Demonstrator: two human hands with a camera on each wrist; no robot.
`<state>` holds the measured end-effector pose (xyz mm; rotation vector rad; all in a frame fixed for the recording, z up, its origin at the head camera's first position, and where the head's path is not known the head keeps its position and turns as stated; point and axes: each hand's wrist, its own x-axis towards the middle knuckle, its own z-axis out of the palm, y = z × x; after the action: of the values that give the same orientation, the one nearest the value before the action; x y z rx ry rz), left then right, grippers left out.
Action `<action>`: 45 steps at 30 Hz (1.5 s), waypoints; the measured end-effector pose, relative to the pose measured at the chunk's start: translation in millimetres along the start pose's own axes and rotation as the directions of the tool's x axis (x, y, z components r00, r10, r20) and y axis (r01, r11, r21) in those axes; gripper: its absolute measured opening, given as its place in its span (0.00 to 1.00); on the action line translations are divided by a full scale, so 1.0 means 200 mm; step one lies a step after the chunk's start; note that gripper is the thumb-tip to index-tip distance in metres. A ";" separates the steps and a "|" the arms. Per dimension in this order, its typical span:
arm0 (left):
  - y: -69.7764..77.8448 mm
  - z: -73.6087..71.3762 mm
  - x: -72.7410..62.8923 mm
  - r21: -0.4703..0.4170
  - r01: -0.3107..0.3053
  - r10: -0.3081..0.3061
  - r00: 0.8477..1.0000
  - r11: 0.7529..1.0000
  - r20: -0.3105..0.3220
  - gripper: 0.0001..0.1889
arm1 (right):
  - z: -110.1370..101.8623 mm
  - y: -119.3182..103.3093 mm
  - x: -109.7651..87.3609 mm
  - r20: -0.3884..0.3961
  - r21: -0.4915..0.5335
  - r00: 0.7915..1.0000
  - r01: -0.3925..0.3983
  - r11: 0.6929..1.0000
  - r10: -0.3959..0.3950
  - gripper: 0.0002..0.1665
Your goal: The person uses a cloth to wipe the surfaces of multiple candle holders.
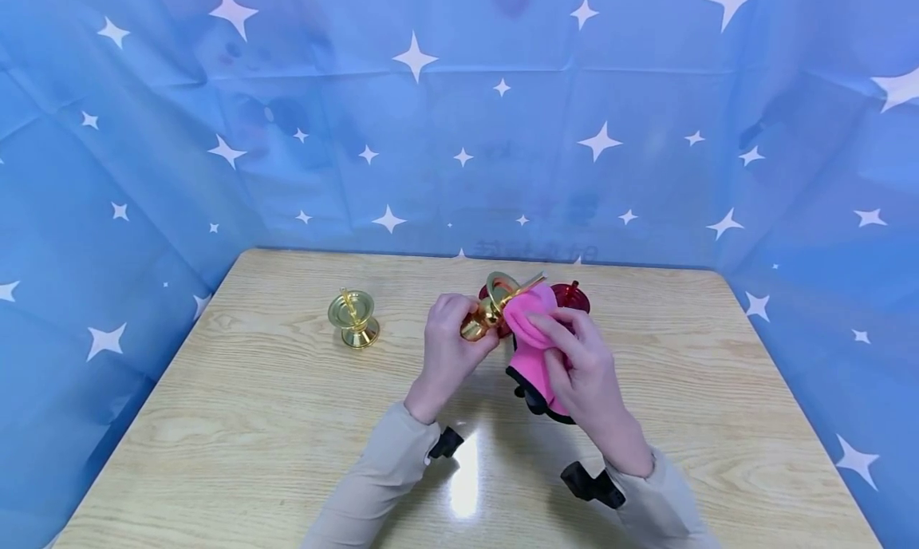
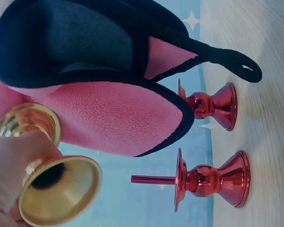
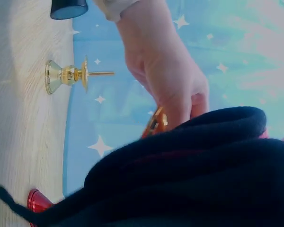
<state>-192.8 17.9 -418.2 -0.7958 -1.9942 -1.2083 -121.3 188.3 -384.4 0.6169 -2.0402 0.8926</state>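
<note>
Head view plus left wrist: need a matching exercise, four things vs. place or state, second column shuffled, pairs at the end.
Things
1. left hand
2. right hand
3. two glossy red metal candlesticks
4. unheld shiny gold metal candlestick

Place or state
A. grips a pink fleece cloth with black trim
B. stands upright, left of both hands
C. holds a tilted, shiny gold metal candlestick
D. stand upright beyond the hands, on the wood-grain table

Pairs: 1-C, 2-A, 3-D, 4-B

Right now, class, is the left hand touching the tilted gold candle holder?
Touching. The head view shows the left hand gripping the tilted gold candle holder, its thumb and fingers against the metal with no gap.
</note>
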 end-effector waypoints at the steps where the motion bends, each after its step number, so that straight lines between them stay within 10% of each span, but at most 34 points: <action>1: 0.00 0.00 0.00 -0.017 0.000 0.000 1.000 1.000 0.002 0.13 | 0.00 0.00 0.00 -0.010 -0.003 1.000 0.008 1.000 -0.008 0.23; 11: 0.01 -0.03 -0.02 -0.265 0.115 -0.080 0.987 0.957 0.139 0.13 | 0.00 0.11 0.04 -0.065 -0.027 0.997 0.041 0.999 -0.042 0.22; 17: 0.02 -0.07 0.00 -0.494 0.336 -0.146 0.912 0.802 0.382 0.12 | 0.00 0.16 0.08 -0.109 -0.031 0.992 0.056 0.998 -0.059 0.20; 20: 0.02 -0.07 0.01 -0.503 0.360 -0.127 0.890 0.786 0.438 0.12 | 0.00 0.17 0.10 -0.118 -0.064 0.990 0.068 0.996 -0.075 0.19; 27: 0.04 -0.06 0.02 -0.515 0.367 -0.162 0.902 0.775 0.400 0.12 | 0.01 0.19 0.10 -0.081 -0.110 0.987 0.128 0.986 -0.137 0.19; 30: 0.03 -0.06 0.01 -0.488 0.367 -0.200 0.911 0.792 0.361 0.12 | 0.01 0.19 0.08 -0.057 -0.122 0.992 0.105 0.987 -0.113 0.21; 36: 0.00 -0.04 0.00 -0.280 0.277 -0.213 0.948 0.919 0.238 0.13 | -0.02 0.14 0.06 0.026 -0.110 0.999 0.048 0.993 -0.045 0.22; 45: 0.01 -0.02 0.02 0.013 0.026 -0.027 0.986 1.000 0.162 0.15 | -0.02 0.00 0.05 -0.018 -0.026 0.986 -0.164 0.986 0.164 0.25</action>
<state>-192.9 16.0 -412.4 -0.8898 -2.1471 -1.1789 -124.7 189.9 -373.2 0.4299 -2.1084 0.9595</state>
